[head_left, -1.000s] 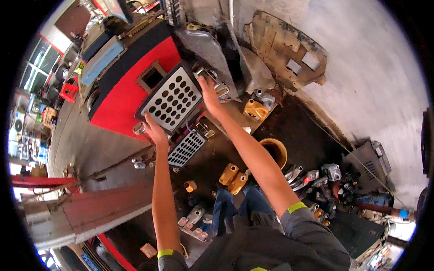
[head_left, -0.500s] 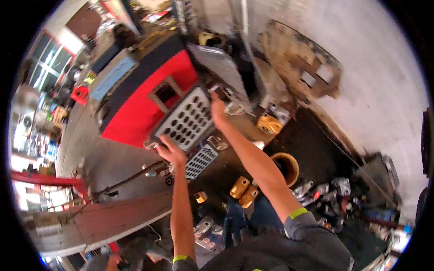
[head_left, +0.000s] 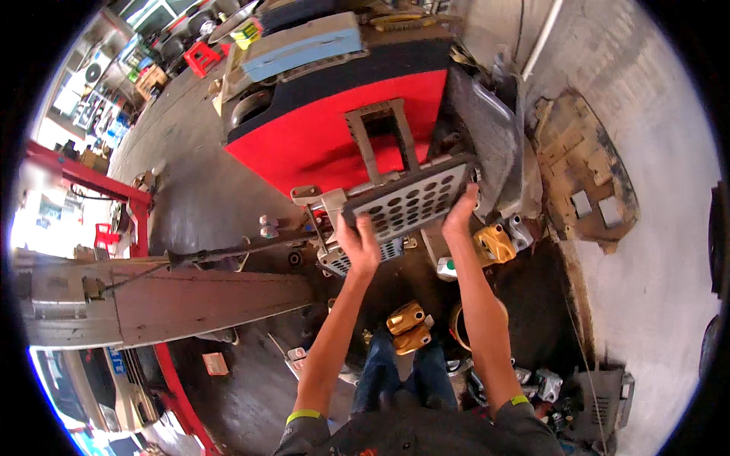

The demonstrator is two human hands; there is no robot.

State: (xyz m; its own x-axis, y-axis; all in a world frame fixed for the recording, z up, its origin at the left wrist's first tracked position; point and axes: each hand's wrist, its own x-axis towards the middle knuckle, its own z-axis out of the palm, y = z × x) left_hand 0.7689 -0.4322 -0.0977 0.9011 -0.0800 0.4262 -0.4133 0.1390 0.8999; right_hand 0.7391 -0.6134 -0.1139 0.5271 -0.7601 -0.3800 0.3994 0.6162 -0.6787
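Curls left hand point(head_left: 359, 247) and right hand point(head_left: 460, 215), equally near, tightly around opposite ends of a perforated panel point(head_left: 414, 203), with left thumb point(head_left: 364, 223) on the pale face and other fingertips partly hidden. Slants its long axis away to the right, before the lower edge of the red cabinet point(head_left: 304, 156), just below a metal frame point(head_left: 361, 144); impossible to tell if touching.

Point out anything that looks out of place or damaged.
Two gold jugs sit loose on the floor just ahead of the jeans, perhaps a trip hazard. The brown panel by the wall looks stained and grimy.
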